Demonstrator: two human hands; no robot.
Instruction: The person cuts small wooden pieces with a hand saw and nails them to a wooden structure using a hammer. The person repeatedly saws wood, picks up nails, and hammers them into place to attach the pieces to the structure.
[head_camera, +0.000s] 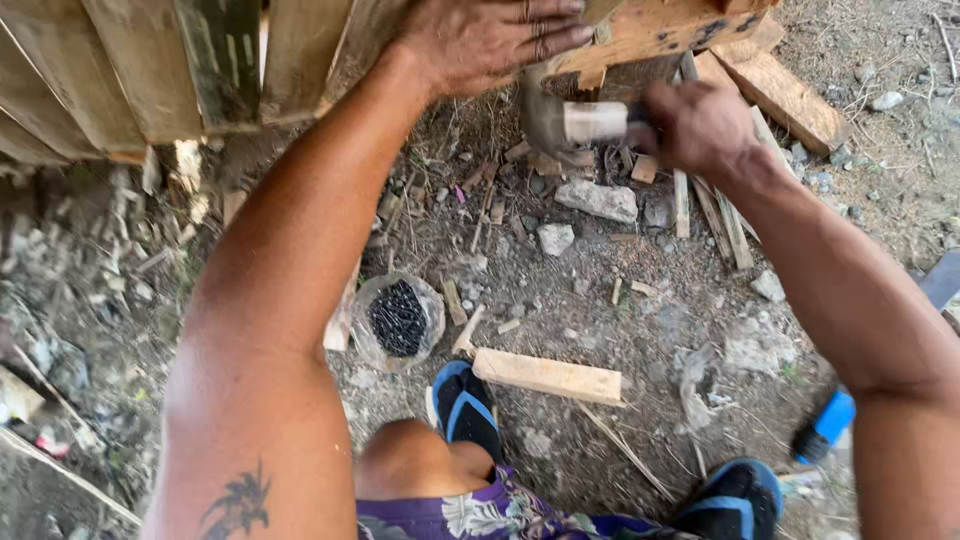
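My left hand (490, 38) lies flat with fingers spread on a wooden frame piece (660, 30) at the top of the view. My right hand (695, 125) is closed around the handle of a hammer (570, 120), whose blurred metal head sits just under the wooden piece. A clear bag of dark nails (398, 320) rests on the dirt below my left forearm. A short wooden offcut (547, 376) lies on the ground near my left foot.
Weathered fence planks (130, 70) stand at top left. Scrap boards (785, 95) lie at top right. Stones (597, 200) and wood chips litter the dirt. My feet wear blue-and-black sandals (465, 408). A blue cylindrical object (825, 425) lies at the right.
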